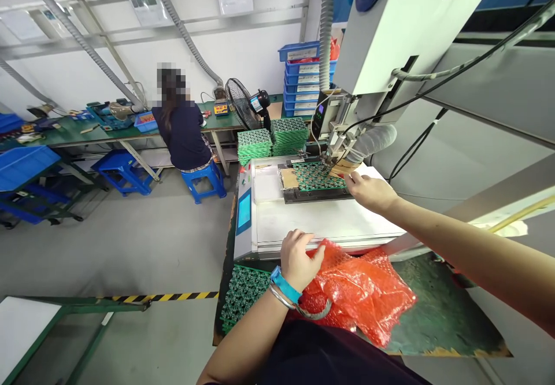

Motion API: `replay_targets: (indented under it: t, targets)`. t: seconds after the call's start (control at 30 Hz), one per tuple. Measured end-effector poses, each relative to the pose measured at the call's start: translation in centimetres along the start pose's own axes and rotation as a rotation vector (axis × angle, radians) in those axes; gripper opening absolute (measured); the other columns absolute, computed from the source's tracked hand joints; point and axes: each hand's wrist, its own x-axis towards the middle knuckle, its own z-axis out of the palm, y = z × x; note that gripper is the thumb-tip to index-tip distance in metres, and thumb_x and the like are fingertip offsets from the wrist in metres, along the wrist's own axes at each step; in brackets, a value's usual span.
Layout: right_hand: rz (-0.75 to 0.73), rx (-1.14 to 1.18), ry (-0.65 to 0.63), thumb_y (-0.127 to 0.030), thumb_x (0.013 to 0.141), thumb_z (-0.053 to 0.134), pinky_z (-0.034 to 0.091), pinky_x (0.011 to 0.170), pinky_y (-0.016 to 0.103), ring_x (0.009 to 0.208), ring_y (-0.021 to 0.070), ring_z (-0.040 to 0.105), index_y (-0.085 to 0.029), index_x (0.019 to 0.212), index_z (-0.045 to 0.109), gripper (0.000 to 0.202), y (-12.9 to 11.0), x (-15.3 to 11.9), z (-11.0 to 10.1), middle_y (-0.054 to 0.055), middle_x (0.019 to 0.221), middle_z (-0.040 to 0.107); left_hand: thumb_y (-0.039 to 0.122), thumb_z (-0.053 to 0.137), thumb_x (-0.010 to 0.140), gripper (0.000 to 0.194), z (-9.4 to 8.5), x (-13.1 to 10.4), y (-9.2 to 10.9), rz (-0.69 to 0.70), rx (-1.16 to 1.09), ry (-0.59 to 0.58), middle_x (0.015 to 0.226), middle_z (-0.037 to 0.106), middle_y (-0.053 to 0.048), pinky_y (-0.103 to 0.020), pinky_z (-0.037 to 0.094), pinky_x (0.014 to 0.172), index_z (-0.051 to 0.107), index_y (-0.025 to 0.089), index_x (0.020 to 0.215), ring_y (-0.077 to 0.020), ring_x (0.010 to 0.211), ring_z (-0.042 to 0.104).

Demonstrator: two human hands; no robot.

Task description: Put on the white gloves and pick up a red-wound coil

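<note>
My left hand (300, 259), with a blue wristband and a bracelet at its wrist, rests at the front edge of a white soldering machine (299, 214). Its thumb stands apart from the fingers and it holds nothing. Crumpled red bubble wrap (358, 292) lies right beside it. Farther in, my right hand (373, 192) is closed at the right end of a green circuit board panel (318, 178), which lies in a dark fixture (312, 197). What its fingertips grip is hard to make out. Just above the panel is the machine's soldering head (332, 151).
Green board panels (243, 292) lie at the table's left corner; stacked panels (288, 136) stand behind the machine. Blue bins (301, 81) are piled at the back. A co-worker (184, 128) sits on a blue stool beside a fan (243, 104). A cable (416, 97) hangs at right.
</note>
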Motion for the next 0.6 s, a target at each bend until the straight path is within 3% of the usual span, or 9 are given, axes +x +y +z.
replay_targets:
  t: [0.13,0.23,0.3,0.43,0.6]
  targets:
    - [0.005,0.009,-0.021,-0.006,0.092,0.022,0.045,0.061,0.031,0.095,0.0284,0.062,-0.001,0.133,0.048,0.049,-0.4,-0.3,0.0,0.027,0.117,0.055,0.021,0.073,0.073,0.014,-0.2,1.5,0.3,-0.056,-0.02,-0.029,0.082,0.067,-0.007,-0.039,0.055,0.077,0.071,0.017,0.086,-0.0239,0.083,0.064]
    - [0.001,0.013,-0.042,-0.005,0.092,0.022,0.046,0.063,0.032,0.098,0.0299,0.063,0.002,0.136,0.046,0.05,-0.4,-0.6,-0.5,0.028,0.119,0.053,0.019,0.073,0.072,0.016,0.7,4.9,1.1,-0.223,-0.128,-0.102,0.088,0.069,-0.007,-0.038,0.053,0.086,0.073,0.018,0.088,-0.0228,0.088,0.064]
    - [0.001,0.018,-0.052,-0.005,0.093,0.023,0.047,0.065,0.033,0.1,0.0302,0.063,0.002,0.137,0.046,0.05,-0.3,-0.7,-0.9,0.029,0.12,0.053,0.02,0.073,0.073,0.017,1.9,7.9,1.6,-0.368,-0.211,-0.149,0.084,0.07,-0.005,-0.035,0.052,0.087,0.074,0.019,0.09,-0.0213,0.086,0.065]
    - [0.012,0.037,-0.052,-0.005,0.093,0.025,0.047,0.067,0.032,0.1,0.0288,0.064,0.0,0.132,0.051,0.047,-0.1,-0.5,-1.3,0.028,0.12,0.054,0.024,0.074,0.073,0.014,5.5,14.0,2.1,-0.507,-0.279,-0.159,0.08,0.074,-0.008,-0.031,0.052,0.081,0.076,0.017,0.085,-0.0223,0.084,0.068]
    - [0.071,0.078,-0.03,-0.005,0.092,0.028,0.046,0.064,0.029,0.093,0.0258,0.066,-0.005,0.129,0.054,0.045,0.3,-0.5,-1.3,0.024,0.116,0.057,0.016,0.075,0.069,0.017,9.4,17.9,3.1,-0.662,-0.357,-0.066,0.092,0.076,-0.01,-0.03,0.051,0.083,0.076,0.021,0.086,-0.027,0.101,0.067]
